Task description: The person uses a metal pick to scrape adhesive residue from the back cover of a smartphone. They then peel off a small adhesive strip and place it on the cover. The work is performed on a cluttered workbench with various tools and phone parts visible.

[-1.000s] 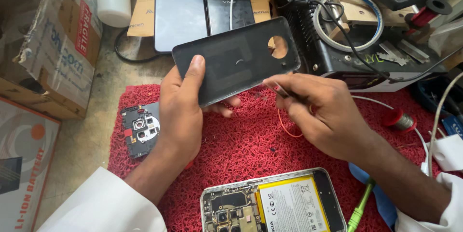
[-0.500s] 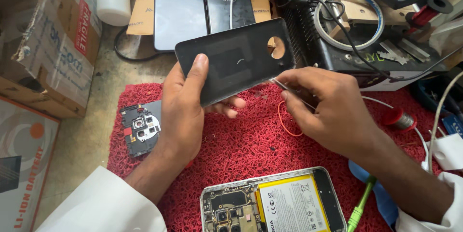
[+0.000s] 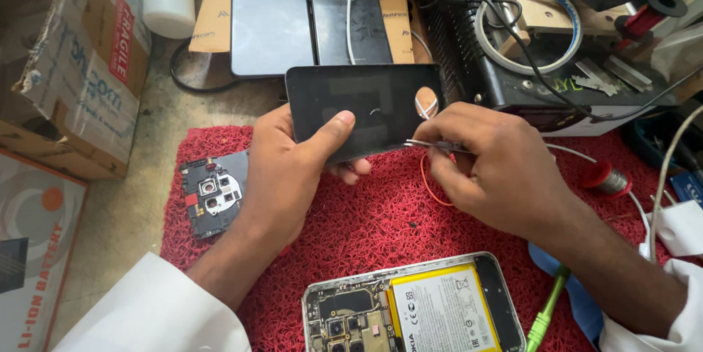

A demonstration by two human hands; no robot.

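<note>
Spreading across the lower middle of the frame: a red textured mat [image 3: 381, 227], lying on a worn grey table [image 3: 124, 213]. Leaning at the upper left edge, a taped cardboard box [image 3: 66, 66], with a second printed box [image 3: 29, 249] below it at the lower left. Crowding the upper right, a black bench unit [image 3: 512, 74] carrying a roll of clear tape [image 3: 529, 26] and dark cables. Lying side by side at the top centre, face down, a grey phone [image 3: 271, 19] and a black phone [image 3: 348, 12], a white cable crossing the black one. Sitting at the bottom centre, an opened phone body [image 3: 417, 308] showing its yellow-edged battery and circuit parts.

Hovering in the centre above the mat, tilted toward the camera: a black phone back cover [image 3: 366, 107] with a round hole near its right end. Gripping that cover at its lower left, the left hand [image 3: 285, 169], thumb pressing on the inner face, fingers curling behind. Pinching closed on thin metal tweezers [image 3: 432, 145], the right hand [image 3: 491, 169], just right of centre, the tips touching the cover's lower edge below the hole. Looping under the right hand, a thin orange wire [image 3: 426, 184].

Resting at the mat's left edge, a small dark circuit board [image 3: 212, 195] with a camera module. Lying at the right, near the forearm, a red spool [image 3: 604, 176]. Poking up at the lower right, a green tool [image 3: 545, 315].
</note>
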